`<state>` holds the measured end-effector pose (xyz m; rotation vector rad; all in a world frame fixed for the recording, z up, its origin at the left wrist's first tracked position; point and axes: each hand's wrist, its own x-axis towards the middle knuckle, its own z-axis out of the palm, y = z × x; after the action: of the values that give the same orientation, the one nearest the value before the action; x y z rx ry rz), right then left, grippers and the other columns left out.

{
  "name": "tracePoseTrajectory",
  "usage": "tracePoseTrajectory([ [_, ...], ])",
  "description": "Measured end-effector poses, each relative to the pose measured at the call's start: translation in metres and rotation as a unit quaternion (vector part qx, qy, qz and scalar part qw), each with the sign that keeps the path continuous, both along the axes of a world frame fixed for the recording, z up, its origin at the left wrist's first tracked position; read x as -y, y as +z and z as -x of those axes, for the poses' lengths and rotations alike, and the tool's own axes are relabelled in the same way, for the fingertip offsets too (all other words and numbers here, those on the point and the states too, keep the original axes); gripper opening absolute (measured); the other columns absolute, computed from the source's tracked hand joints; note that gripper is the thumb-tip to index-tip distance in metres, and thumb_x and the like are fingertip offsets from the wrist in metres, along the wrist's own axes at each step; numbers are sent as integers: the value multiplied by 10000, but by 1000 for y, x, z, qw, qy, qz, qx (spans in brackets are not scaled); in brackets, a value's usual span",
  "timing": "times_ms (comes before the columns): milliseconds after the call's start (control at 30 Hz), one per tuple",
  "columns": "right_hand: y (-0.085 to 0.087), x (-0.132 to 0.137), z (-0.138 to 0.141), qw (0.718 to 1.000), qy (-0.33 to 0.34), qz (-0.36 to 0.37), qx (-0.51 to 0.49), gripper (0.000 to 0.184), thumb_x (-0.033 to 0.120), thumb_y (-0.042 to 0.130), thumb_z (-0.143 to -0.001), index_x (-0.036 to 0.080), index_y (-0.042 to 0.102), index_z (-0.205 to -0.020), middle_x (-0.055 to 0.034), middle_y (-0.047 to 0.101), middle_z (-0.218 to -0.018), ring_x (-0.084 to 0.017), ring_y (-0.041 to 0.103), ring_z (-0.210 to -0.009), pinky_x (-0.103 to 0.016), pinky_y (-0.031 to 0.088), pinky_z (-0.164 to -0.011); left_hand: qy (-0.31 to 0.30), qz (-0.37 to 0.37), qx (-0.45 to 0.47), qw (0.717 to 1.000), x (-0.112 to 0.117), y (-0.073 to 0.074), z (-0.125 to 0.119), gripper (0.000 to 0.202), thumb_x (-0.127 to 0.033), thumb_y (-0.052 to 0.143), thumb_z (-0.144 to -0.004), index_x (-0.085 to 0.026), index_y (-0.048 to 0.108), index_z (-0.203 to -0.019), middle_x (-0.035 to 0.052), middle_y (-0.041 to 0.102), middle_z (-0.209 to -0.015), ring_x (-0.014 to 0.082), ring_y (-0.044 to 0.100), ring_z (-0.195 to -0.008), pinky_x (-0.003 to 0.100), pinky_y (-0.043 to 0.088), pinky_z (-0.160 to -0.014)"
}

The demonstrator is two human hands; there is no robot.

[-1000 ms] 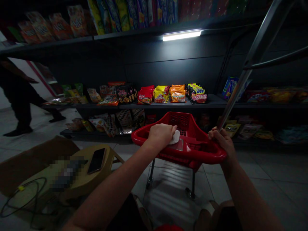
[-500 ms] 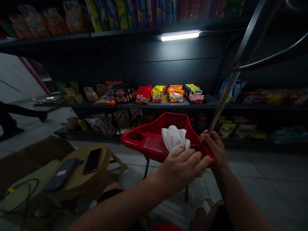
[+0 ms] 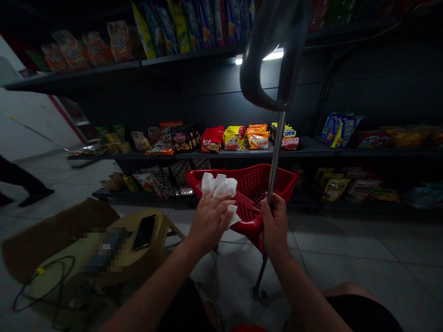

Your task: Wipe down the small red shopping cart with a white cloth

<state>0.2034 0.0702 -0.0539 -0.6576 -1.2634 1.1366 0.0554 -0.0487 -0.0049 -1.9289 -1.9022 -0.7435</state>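
My left hand (image 3: 210, 222) is closed on a crumpled white cloth (image 3: 218, 185) at the left end of a red plastic basket (image 3: 247, 179). A loose corner of the cloth hangs out below my fingers, against the basket's near side. My right hand (image 3: 276, 225) is wrapped round the thin metal pole (image 3: 276, 161) that rises at the basket's near right. At the top of the pole is a dark loop handle (image 3: 249, 76), blurred. A thin leg with a small dark foot (image 3: 258, 292) stands on the floor below the basket.
Snack packets (image 3: 257, 137) line the dark shelves (image 3: 214, 156) ahead. At left, a phone (image 3: 144, 232) lies on a tan stool (image 3: 162, 221), with a cable (image 3: 62, 260) nearby. A cardboard box (image 3: 51, 235) is behind it. A person's leg (image 3: 24, 180) shows at far left.
The basket has turned and the pole now stands nearly upright, further left. My left hand and the cloth have moved left to the basket's other end. My right hand still grips the pole.
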Motion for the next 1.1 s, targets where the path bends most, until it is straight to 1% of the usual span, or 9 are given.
tracePoseTrajectory([
  [200, 1, 17, 6, 999, 47, 9, -18, 380, 434, 584, -920, 251, 542, -1251, -46, 630, -1216, -190, 606, -1072, -375, 476, -963, -16, -25, -78, 997, 1, -8, -44, 548, -420, 639, -891, -293, 504, -1407, 40, 642, -1300, 306, 523, -1225, 513, 345, -1116],
  [300, 7, 3, -15, 995, 99, -7, 11, 445, 459, 487, -970, 296, 491, -1385, -46, 582, -1376, -200, 569, -1218, -393, 455, -1031, -76, -1, -95, 993, -1, -3, -26, 532, -382, 660, -880, -310, 516, -1388, 29, 653, -1284, 270, 563, -1166, 457, 407, -1044],
  [400, 2, -43, -49, 982, 90, -89, 140, 446, 502, 392, -997, 285, 562, -1347, -54, 602, -1373, -214, 543, -1269, -436, 401, -1088, -144, 47, -83, 985, -6, 9, 10, 510, -381, 663, -876, -305, 534, -1363, 30, 669, -1246, 228, 590, -1145, 396, 432, -996],
  [500, -21, -99, -81, 911, 19, -218, 349, 443, 533, 392, -984, 261, 699, -1152, -64, 669, -1259, -258, 534, -1261, -525, 301, -1133, -139, 72, -79, 985, -12, 19, 44, 505, -343, 688, -855, -280, 557, -1338, 46, 674, -1224, 216, 599, -1149, 377, 430, -1007],
  [633, -60, -136, -85, 828, 15, -317, 461, 401, 476, 404, -993, 249, 679, -1175, -72, 684, -1153, -229, 590, -1111, -427, 421, -1010, -26, 78, -126, 989, -27, 19, 66, 494, -424, 714, -828, -226, 611, -1269, 85, 704, -1123, 256, 637, -1042, 411, 478, -941],
  [733, -74, -129, -64, 811, 7, -354, 465, 365, 432, 414, -1003, 223, 668, -1160, -77, 685, -1075, -203, 608, -979, -342, 446, -881, 76, 65, -164, 981, -38, 5, 68, 458, -515, 692, -823, -182, 669, -1137, 119, 719, -1051, 304, 645, -1014, 455, 487, -929],
  [833, -78, -111, -42, 808, 1, -362, 465, 338, 391, 402, -1019, 223, 664, -1152, -59, 697, -999, -185, 608, -868, -329, 395, -806, 158, -12, -150, 976, -44, -21, 66, 506, -507, 596, -894, -137, 620, -1238, 164, 694, -1171, 342, 594, -1169, 506, 412, -1063],
  [967, -85, -92, -27, 821, -31, -349, 451, 313, 366, 395, -1029, 254, 653, -1165, -37, 706, -1006, -183, 596, -878, -350, 330, -832, 226, -146, -69, 961, -54, -61, 55, 615, -407, 458, -986, -89, 353, -1502, 208, 508, -1463, 344, 351, -1443, 548, 259, -1192],
  [1100, -90, -81, -22, 826, -41, -346, 444, 302, 339, 386, -1032, 267, 643, -1174, -27, 709, -1032, -181, 588, -889, -354, 311, -844, 243, -207, 25, 947, -69, -91, 27, 730, -309, 405, -1011, -115, 1, -1588, 232, 186, -1628, 329, 94, -1531, 589, 231, -1196],
])
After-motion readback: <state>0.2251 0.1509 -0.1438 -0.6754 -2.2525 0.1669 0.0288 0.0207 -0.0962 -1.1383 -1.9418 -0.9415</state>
